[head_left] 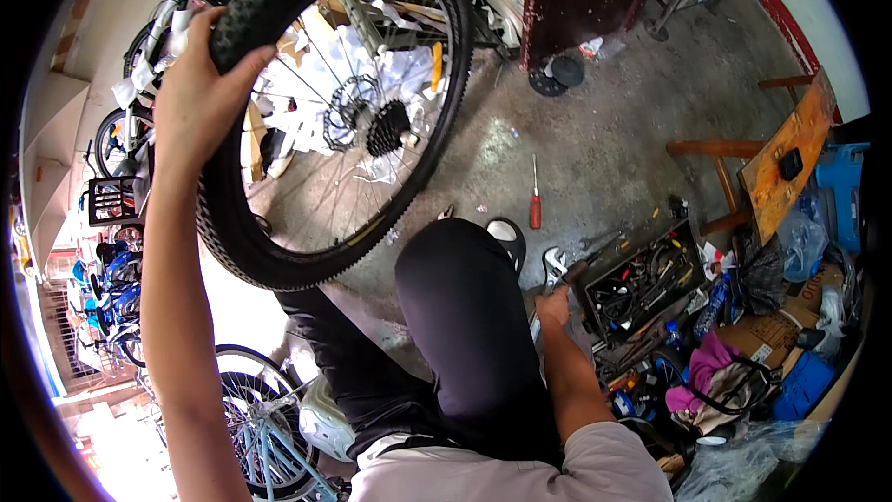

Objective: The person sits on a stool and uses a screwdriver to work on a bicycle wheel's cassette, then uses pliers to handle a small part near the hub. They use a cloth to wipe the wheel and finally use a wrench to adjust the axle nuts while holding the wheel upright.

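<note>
Wheel held up on one side, tools at the other

The left hand is wrapped over the tyre of a large bicycle wheel with a black knobbly tyre and thin spokes, thumb inside the rim, gripping it at the upper left of the frame. The wheel fills the upper-left centre, tilted; whether its lower edge touches the floor cannot be told.

Right of centre, the right hand is bent in beside a silver-headed metal wrench and a black rectangular tool box; whether its fingers clasp anything cannot be told. A red-handled screwdriver lies on the grey concrete floor above.

The step in hand appears to be steadying the wheel while attending to the tools. The next move seems to call for a firm left grip and a clear tool choice.
</note>
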